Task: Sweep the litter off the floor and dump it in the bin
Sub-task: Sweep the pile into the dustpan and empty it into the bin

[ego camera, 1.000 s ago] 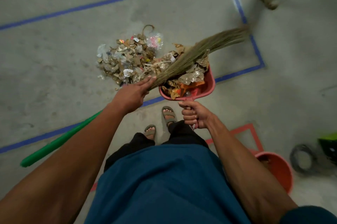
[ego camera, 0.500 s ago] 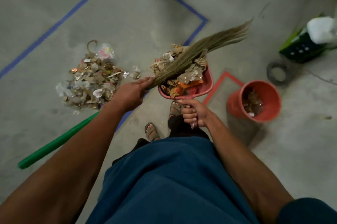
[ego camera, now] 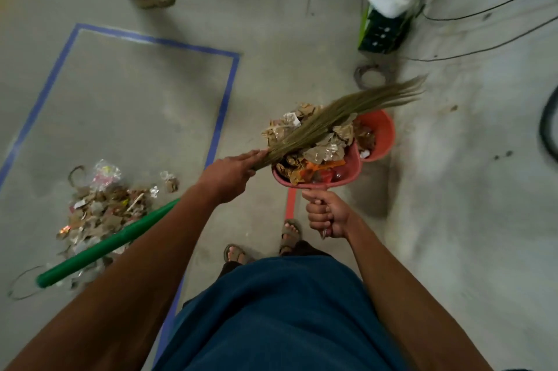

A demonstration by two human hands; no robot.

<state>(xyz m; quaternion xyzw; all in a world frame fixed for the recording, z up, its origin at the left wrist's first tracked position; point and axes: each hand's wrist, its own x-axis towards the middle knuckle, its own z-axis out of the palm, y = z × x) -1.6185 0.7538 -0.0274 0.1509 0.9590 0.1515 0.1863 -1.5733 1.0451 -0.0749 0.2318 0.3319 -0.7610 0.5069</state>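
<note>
My right hand (ego camera: 324, 213) grips the handle of a red dustpan (ego camera: 351, 169) heaped with paper and plastic scraps, held off the floor with its front edge over the rim of the orange bin (ego camera: 382, 135). My left hand (ego camera: 231, 171) holds a grass broom (ego camera: 341, 117) where the bristles meet the green handle (ego camera: 105, 245); the bristles lie across the scraps in the pan. A pile of litter (ego camera: 99, 210) lies on the floor at the left, inside the blue tape rectangle (ego camera: 223, 107).
A green and black box (ego camera: 383, 29) with a white top stands at the back right, cables trailing from it. A wire coil (ego camera: 370, 76) lies behind the bin. Someone's shoe (ego camera: 155, 0) is at the back left. My sandalled feet (ego camera: 290, 234) stand below the pan.
I have turned right with the loaded dustpan and broom. The pan now reaches the bin's rim, and the litter pile has slid to my left.
</note>
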